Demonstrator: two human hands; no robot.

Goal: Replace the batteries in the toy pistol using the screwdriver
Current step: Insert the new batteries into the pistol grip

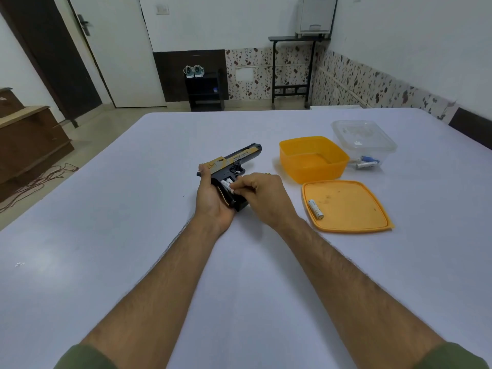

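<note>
My left hand (pixel 213 198) grips the toy pistol (pixel 231 166), right hand (pixel 262 195) pinches a battery (pixel 228 186) in its grip; it could seat crooked or slip out.

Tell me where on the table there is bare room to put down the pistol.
The wide sheet left of the left hand and the pistol is bare, as is the near strip around both forearms. The right side is crowded: orange box, its lid with one battery, and the clear box.
</note>
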